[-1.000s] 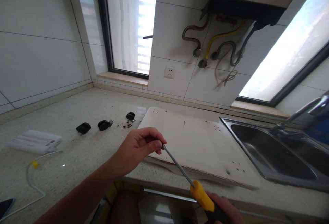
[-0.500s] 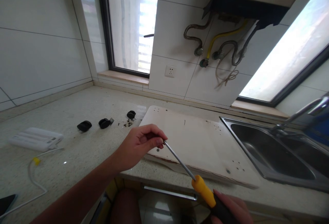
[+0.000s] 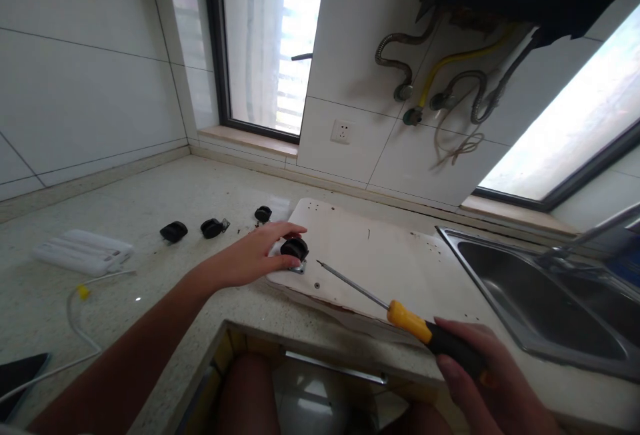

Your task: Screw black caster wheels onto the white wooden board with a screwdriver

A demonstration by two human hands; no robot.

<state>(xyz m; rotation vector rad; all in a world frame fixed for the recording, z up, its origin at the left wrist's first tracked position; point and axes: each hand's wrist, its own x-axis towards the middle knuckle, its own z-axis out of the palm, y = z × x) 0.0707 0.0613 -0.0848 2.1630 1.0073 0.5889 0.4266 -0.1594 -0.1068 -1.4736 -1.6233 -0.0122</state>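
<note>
My left hand (image 3: 250,255) has its thumb and fingers around a black caster wheel (image 3: 294,248) with a metal mounting plate, at the left end of a white board (image 3: 380,262). In my right hand (image 3: 493,368) is a screwdriver (image 3: 407,318) with a yellow and black handle. Its bare tip points left, a little right of the caster and apart from it. Three more casters lie on the counter to the left: one far left (image 3: 173,231), one in the middle (image 3: 213,228) and one close to the board (image 3: 263,214). Small screws beside the nearest are partly hidden by my left hand.
A white power bank (image 3: 83,252) with a white cable (image 3: 75,318) lies at the left of the counter (image 3: 175,188). A steel sink (image 3: 540,295) with a faucet (image 3: 590,232) adjoins the board's right side. Pipes and hoses (image 3: 425,82) hang on the tiled wall under a heater.
My left hand has left the screwdriver's tip and moved left and slightly up, onto the caster, which now shows. The screwdriver has turned flatter in my right hand. The view has shifted slightly.
</note>
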